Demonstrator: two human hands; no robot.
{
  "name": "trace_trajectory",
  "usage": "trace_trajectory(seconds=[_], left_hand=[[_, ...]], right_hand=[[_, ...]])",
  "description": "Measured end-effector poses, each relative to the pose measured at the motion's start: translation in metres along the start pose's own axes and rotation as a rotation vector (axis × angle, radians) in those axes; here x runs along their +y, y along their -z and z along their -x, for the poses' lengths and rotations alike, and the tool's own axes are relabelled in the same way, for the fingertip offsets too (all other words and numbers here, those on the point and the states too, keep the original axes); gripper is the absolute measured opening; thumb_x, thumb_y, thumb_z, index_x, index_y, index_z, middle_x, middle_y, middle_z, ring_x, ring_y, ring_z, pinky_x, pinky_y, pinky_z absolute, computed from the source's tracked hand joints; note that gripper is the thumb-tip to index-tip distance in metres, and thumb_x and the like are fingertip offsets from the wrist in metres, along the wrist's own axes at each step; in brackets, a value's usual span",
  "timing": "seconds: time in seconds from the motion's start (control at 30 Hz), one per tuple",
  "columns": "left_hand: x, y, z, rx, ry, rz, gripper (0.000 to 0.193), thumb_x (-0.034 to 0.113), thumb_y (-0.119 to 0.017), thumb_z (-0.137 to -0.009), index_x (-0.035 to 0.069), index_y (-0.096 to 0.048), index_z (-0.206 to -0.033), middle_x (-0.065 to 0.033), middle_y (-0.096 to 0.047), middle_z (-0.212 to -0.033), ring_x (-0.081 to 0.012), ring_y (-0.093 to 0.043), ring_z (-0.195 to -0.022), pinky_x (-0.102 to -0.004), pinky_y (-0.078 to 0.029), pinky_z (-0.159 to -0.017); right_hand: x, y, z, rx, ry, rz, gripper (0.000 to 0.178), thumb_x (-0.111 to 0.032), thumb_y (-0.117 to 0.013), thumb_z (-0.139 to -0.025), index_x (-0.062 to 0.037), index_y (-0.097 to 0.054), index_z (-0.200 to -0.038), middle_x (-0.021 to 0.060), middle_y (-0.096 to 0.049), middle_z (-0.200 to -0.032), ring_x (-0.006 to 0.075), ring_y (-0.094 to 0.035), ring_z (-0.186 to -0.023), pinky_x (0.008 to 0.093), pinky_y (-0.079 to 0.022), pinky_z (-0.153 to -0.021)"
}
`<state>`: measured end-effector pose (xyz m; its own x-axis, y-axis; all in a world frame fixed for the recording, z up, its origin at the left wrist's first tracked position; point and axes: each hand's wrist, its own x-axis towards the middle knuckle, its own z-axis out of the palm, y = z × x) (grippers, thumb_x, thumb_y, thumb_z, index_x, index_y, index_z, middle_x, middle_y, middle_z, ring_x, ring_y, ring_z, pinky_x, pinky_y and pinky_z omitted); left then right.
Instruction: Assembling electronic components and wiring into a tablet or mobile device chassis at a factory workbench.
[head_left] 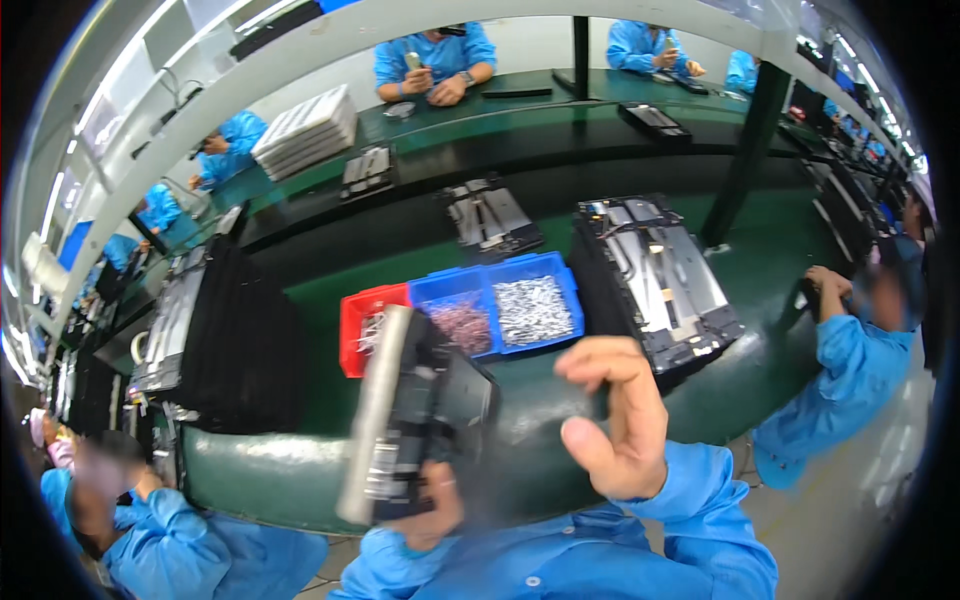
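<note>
My left hand (430, 512) grips the lower end of a flat black-and-silver electronic unit (425, 410). The unit is tipped up on edge above the near side of the green table and blurred by motion. To its right my right hand (622, 425) is raised with nothing in it, thumb and fingers apart and slightly curled. Behind the unit stand a red bin (352, 335), partly hidden, and two blue bins (577, 310) of small parts, reddish in one and silvery in the other.
A stack of similar units (665, 280) stands on the right, with a tall stack (180, 330) on the left. More units (490, 215) lie on the black strip behind the bins. A dark post (745, 150) rises at the right. Co-workers in blue sit nearby on both sides and across.
</note>
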<state>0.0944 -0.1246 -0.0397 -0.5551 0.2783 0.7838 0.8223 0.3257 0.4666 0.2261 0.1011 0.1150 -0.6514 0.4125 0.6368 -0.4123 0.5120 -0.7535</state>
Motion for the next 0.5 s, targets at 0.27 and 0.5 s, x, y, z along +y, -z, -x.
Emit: trace_trajectory(seconds=[0.27, 0.5], left_hand=[[0.082, -0.011, -0.13, -0.397, 0.764, 1.172, 0.063, 0.029, -0.068, -0.095, -0.002, -0.042, -0.143, -0.0134, -0.059, -0.121, -0.0172, -0.063, -0.095, -0.0304, -0.053, -0.076], [0.027, -0.038, -0.093, -0.939, 0.566, 0.834, 0.046, 0.024, -0.07, -0.097, -0.002, -0.056, -0.133, -0.0022, -0.062, -0.09, -0.0063, -0.053, -0.063, -0.0222, -0.042, -0.054]], right_hand=[[-0.016, 0.05, 0.023, -0.019, -0.616, -0.296, 0.061, -0.007, -0.066, -0.098, 0.0087, -0.038, -0.15, 0.0176, -0.057, -0.141, 0.0218, -0.053, -0.13, 0.0338, -0.038, -0.113], [0.011, 0.161, -0.006, 0.332, -0.574, -0.008, 0.05, -0.014, -0.064, -0.097, 0.01, -0.053, -0.14, 0.0139, -0.067, -0.127, 0.0158, -0.065, -0.111, 0.0271, -0.05, -0.095]])
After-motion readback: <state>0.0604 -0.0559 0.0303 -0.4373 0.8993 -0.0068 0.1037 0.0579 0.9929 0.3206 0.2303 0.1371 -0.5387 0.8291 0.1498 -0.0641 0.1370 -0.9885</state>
